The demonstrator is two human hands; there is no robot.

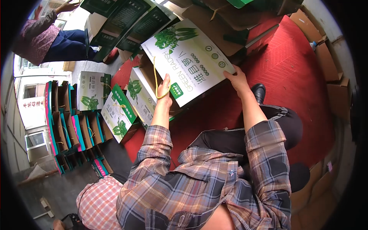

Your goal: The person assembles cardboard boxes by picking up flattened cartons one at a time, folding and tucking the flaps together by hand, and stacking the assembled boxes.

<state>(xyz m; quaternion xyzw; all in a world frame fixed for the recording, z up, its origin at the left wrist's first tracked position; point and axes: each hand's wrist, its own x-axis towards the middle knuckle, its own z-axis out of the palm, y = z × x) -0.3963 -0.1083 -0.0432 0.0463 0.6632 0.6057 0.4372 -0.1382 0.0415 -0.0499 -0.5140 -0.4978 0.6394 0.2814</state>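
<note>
The red floor covering point(306, 126) is extending beneath and beside the seated person, whose legs are folding over it. At the far left, open-topped boxes point(76, 132) are standing in close rows. Beyond them, a co-worker point(40, 40) is standing near dark green cartons point(132, 28); a second co-worker point(100, 201) in a checked shirt is sitting at the lower left.

The white printed carton point(188, 63) is occupying the space directly ahead of the person, tilting, its broad vegetable-print face turning up toward the camera. Another white carton point(142, 100) is lying beside it, partly behind the left forearm, and a green-edged carton point(119, 113) is leaning next to that one.

The right hand point(238, 82) is gripping the near right corner of the printed carton, thumb pressing on the face; the fingers behind are hiding from view. The left hand point(165, 96) is supporting the near left edge, fingers pointing upward; whether they are closing on the board, the pictures are not showing clearly. The yellow cord point(155, 73) is looping across the left hand.

For good control, both hands should be sharing the load evenly, the thumb should be pressing lightly to avoid denting the board, and the cord should be running free of the fingers and edges.
</note>
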